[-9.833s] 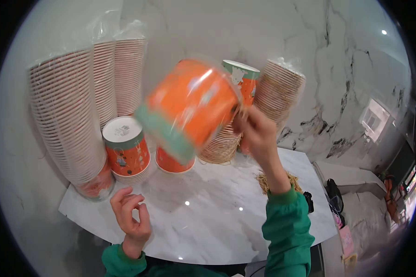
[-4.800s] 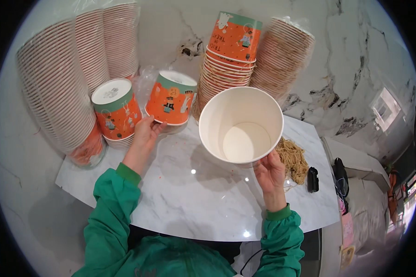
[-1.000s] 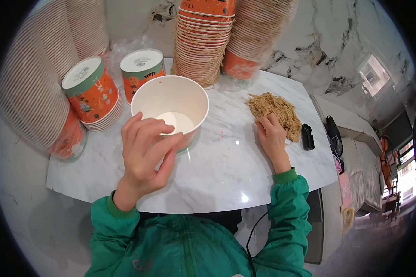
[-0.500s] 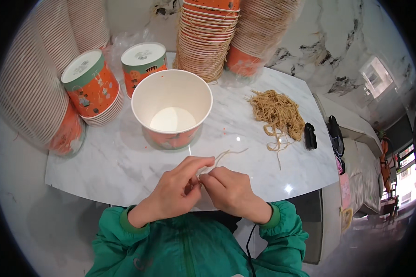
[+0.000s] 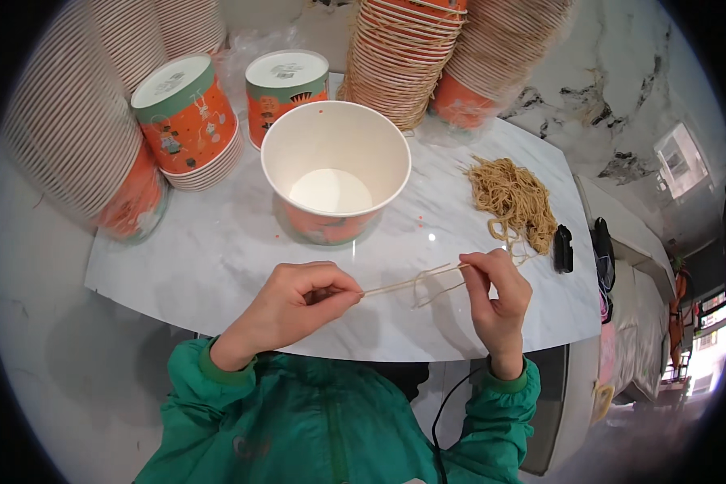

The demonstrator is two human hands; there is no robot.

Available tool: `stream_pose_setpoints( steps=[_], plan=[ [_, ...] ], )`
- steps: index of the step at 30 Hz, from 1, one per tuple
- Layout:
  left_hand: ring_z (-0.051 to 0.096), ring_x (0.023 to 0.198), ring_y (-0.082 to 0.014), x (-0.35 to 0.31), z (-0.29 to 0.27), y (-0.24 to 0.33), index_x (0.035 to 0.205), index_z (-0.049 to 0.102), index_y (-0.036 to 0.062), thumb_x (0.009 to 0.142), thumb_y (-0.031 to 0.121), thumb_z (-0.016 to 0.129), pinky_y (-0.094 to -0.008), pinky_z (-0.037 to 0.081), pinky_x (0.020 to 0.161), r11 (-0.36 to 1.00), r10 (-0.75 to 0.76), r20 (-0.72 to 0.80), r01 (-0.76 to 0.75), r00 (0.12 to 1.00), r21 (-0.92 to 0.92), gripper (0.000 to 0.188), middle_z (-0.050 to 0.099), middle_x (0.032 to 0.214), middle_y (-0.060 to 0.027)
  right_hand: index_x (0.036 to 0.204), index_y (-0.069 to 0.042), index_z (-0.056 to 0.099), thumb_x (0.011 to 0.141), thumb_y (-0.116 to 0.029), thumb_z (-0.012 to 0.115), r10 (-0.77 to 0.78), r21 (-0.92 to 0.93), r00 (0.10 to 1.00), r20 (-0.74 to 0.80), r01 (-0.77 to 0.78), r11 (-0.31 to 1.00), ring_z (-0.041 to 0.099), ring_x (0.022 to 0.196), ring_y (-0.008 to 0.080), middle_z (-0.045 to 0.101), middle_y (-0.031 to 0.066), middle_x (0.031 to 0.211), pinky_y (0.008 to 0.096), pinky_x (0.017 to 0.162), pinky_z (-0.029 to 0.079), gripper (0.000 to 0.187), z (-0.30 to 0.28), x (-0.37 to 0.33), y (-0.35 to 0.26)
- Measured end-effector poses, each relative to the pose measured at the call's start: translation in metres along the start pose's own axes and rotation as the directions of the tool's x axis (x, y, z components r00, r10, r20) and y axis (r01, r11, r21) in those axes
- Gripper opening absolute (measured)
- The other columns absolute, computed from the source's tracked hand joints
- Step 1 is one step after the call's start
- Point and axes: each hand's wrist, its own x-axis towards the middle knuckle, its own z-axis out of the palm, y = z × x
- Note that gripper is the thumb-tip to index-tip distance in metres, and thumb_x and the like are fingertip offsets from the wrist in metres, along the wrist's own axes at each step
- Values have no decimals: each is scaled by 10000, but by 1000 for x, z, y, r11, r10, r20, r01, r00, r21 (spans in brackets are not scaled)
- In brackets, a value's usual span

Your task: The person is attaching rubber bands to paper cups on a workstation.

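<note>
A thin tan string stretches between my two hands above the front of the marble table. My left hand pinches one end between thumb and fingertips. The other side is pinched by my right hand, and a loose tail loops down beside it. Just beyond my hands an open paper bucket, white inside with an orange print, stands upright. To its right lies a tangled pile of the same tan string.
Stacked paper buckets in plastic stand at the left. An upturned orange-and-green bucket and another upturned bucket sit behind the open one. A stack wound with string stands at the back. A small black object lies right of the pile.
My hands were close together over the string; they have moved apart, the right hand going right, and the string is now drawn out between them. The view has shifted slightly.
</note>
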Motion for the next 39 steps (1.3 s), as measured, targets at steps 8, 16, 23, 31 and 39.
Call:
stream_pose_setpoints(
  steps=[8,16,23,31,39],
  plan=[
    [499,660,-2,-5,-16,-5,971,704,-16,969,60,700,-193,403,583,998,-59,-111,61,992,10,76,607,758,58,971,-7,711,880,72,717,2,-87,999,-40,-5,996,526,540,151,575,60,727,268,477,389,121,15,-5,20],
    [566,661,-64,2,-3,8,997,700,-7,951,38,700,-245,445,582,975,69,-90,-48,994,216,65,637,785,-14,1302,26,599,786,13,722,-95,203,972,216,50,978,620,1089,381,616,210,1213,404,923,516,531,31,4,-21],
    [552,657,-69,6,2,21,980,716,-15,907,-31,689,-243,397,554,942,244,-80,-216,966,257,79,664,819,-43,1280,5,630,891,105,676,119,505,940,319,-275,818,613,831,144,635,110,1029,260,696,495,405,62,-8,-62],
    [548,667,-55,6,-15,33,974,701,-4,923,2,694,-224,425,580,945,208,-140,-162,968,285,51,641,812,-22,1098,16,678,900,87,707,26,362,998,51,-43,931,544,636,89,599,38,814,225,545,417,213,78,-4,-54],
    [573,707,-50,3,-44,57,1001,712,-5,905,-50,661,-215,429,607,932,256,-252,-169,933,320,118,645,828,-4,1053,21,651,985,-21,684,450,653,871,198,-459,603,419,628,-18,516,-83,685,183,560,311,87,82,-2,-55]
  ],
)
